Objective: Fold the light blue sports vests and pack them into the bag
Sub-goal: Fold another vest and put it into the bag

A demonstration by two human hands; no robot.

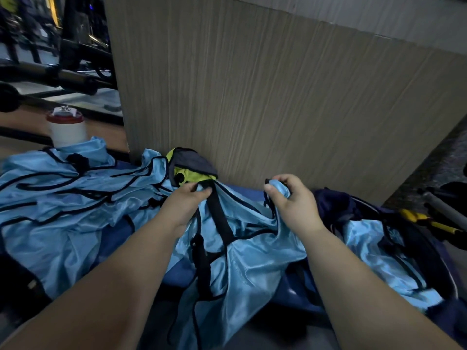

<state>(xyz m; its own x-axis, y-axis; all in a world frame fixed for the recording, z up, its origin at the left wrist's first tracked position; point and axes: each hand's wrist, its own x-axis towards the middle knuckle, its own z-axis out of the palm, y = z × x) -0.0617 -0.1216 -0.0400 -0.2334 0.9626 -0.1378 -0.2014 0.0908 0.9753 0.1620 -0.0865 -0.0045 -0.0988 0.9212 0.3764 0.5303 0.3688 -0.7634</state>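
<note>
- A light blue vest [242, 261] is being held up at centre frame; folding, it is judged, is only being started.
- One shoulder strap is being pinched by the left hand [185, 200], the other bunched in the curled fingers of the right hand [290, 198].
- The unfolded vests [63, 188] are being kept heaped at left, and the bag [379, 231] at right.
- Next, the straps are probably needing to be brought together evenly.
</note>
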